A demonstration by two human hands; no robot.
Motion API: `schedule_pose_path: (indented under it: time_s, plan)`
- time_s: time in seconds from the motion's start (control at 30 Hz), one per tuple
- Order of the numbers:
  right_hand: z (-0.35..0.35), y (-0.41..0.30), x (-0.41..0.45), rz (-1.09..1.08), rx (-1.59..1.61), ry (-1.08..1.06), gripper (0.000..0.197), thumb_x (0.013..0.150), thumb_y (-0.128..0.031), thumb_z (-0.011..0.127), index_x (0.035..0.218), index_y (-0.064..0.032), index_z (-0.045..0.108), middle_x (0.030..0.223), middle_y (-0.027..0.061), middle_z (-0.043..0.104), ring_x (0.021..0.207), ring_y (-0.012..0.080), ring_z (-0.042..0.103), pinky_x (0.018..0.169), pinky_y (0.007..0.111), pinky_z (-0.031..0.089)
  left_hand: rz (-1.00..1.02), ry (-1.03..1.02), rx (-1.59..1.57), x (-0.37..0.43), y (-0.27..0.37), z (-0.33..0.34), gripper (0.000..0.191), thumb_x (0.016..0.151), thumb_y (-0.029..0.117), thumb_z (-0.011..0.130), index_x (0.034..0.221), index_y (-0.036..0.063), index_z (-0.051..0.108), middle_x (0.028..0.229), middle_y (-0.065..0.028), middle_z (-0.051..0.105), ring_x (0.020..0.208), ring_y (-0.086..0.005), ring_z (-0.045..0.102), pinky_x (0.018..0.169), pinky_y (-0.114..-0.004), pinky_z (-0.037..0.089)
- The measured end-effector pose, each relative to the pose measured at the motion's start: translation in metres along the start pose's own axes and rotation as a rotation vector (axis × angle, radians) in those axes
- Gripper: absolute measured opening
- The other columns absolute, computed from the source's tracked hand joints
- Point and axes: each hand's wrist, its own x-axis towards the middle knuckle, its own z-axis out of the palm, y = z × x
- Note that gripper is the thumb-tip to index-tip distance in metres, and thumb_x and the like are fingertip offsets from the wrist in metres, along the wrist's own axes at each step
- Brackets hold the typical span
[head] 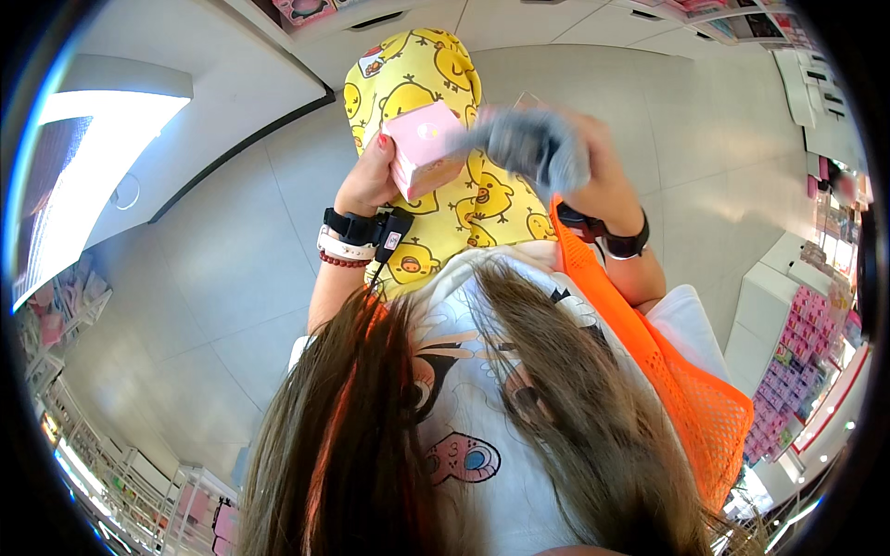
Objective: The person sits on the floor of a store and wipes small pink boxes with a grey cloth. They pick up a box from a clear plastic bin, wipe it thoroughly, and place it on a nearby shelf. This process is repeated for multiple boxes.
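Note:
My left hand (370, 174) grips a small pink cardboard box (429, 156) by its left side, thumb on the edge. A blurred grey cloth (535, 146) is held in my right hand (601, 167), with one end of it reaching over the right edge of the box's top. Whether the cloth touches the box cannot be told. Behind and below both hands lies yellow fabric with a chick print (497, 198), over my lap or front. Black straps and devices sit on both wrists, with a white band and a red bead bracelet on the left one.
An orange mesh vest (626, 320) hangs at my right side. White cabinets (514, 24) stand ahead, and a white counter with a bright screen (104, 181) is at the left. Shelves of pink packaged goods (799, 361) stand at the right, and white racks at the lower left. Grey floor tiles (229, 278) show between.

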Motion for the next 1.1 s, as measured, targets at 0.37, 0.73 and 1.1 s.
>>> schedule_pose_path:
  time_s: [0.37,0.73,1.1]
  plan:
    - [0.060,0.026,0.044,-0.418,-0.697,0.418,0.065,0.062,0.003,0.064,0.125,-0.0068,0.049,0.133,0.0105,0.046,0.123,0.0270,0.043,0.104,0.042,0.034,0.082,0.382,-0.217,0.013,0.017,0.033,0.058,0.095,0.052,0.028,0.130,0.0077,0.041,0.123,-0.0083,0.053,0.111,-0.0186,0.053,0.094,-0.034,0.044]
    - [0.048,0.016,0.021,-0.304,-0.214,0.257,0.065,0.063,0.006,0.061,0.125,-0.0080,0.050,0.127,0.0116,0.052,0.120,0.0285,0.046,0.100,0.039,0.038,0.060,0.366,-0.264,0.013,0.022,0.036,0.061,0.094,0.053,0.026,0.132,0.0058,0.036,0.126,-0.0149,0.049,0.115,-0.0273,0.050,0.097,-0.040,0.041]
    - [0.069,0.029,0.042,-0.434,-0.492,0.341,0.061,0.062,0.007,0.061,0.121,-0.0052,0.051,0.127,0.0133,0.050,0.117,0.0308,0.048,0.102,0.041,0.036,0.095,0.380,-0.343,0.012,0.012,0.031,0.059,0.095,0.051,0.029,0.129,0.0043,0.041,0.126,-0.0122,0.050,0.113,-0.0238,0.051,0.096,-0.038,0.041]
